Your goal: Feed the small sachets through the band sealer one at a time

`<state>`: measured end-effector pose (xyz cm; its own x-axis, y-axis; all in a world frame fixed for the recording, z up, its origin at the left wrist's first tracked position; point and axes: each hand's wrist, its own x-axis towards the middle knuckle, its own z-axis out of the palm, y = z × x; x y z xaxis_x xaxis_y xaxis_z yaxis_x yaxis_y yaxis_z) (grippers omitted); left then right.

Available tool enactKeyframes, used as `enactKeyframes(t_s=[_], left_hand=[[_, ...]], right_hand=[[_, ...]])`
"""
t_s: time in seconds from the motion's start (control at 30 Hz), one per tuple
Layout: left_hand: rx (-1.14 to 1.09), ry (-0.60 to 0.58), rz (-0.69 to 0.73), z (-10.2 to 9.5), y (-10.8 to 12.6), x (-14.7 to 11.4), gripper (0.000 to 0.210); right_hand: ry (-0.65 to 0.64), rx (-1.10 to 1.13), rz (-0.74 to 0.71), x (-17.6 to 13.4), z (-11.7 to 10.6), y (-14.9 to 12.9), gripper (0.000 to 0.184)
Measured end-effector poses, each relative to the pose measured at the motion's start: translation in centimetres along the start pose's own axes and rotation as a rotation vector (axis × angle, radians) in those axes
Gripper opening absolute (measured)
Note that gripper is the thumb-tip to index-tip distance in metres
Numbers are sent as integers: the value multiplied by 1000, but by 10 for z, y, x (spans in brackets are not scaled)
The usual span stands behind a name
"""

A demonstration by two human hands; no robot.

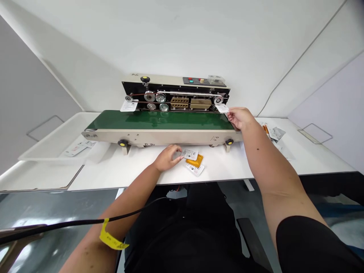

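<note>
My right hand [241, 117] pinches a small white printed packet [222, 109] by its right edge, at the right end of a band sealing machine [176, 91]. The packet's upper edge is against the sealer's rollers. My left hand [169, 157] is low in front of the machine, thumb and fingers at the left edge of another white printed packet [191, 154]. That packet overlaps an orange-yellow pouch [195, 161], with a further white packet [195, 169] under it on the table. At the sealer's left end, a white packet [129, 105] sticks out above the green conveyor belt [159, 120].
A translucent white tray [36, 151] at the left holds several packets [78, 146]. More packets and orange items [273, 133] lie on the table right of the machine. A black cable [85, 223] with a yellow tag [112, 241] crosses my left arm.
</note>
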<state>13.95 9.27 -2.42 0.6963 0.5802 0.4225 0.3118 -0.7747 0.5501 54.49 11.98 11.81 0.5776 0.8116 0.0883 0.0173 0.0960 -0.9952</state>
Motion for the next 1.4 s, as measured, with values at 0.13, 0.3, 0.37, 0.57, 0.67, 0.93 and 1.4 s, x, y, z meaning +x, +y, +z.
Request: enactKeyframes(t_s=[0.13, 0.3, 0.37, 0.57, 0.67, 0.93, 1.4], left_hand=[[5, -64, 29, 3, -3, 1, 37], [97, -202, 46, 13, -8, 3, 64], [132, -235, 51, 16, -10, 4, 72], [111, -180, 45, 15, -10, 4, 53], [58, -171, 95, 11, -8, 6, 39], [-135, 142, -228, 6, -12, 0, 42], [-569, -77, -117, 21, -4, -2, 40]], right_hand=[[120, -169, -82, -21, 11, -2, 13], [86, -426, -631, -144, 17, 39, 29], [-247, -516, -614, -197, 21, 71, 28], [-609, -827, -364, -258, 36, 131, 84], [-619, -850, -318, -254, 40, 133, 86], [-475, -880, -429, -260, 44, 145, 88], [-329, -659, -549, -253, 55, 138, 28]])
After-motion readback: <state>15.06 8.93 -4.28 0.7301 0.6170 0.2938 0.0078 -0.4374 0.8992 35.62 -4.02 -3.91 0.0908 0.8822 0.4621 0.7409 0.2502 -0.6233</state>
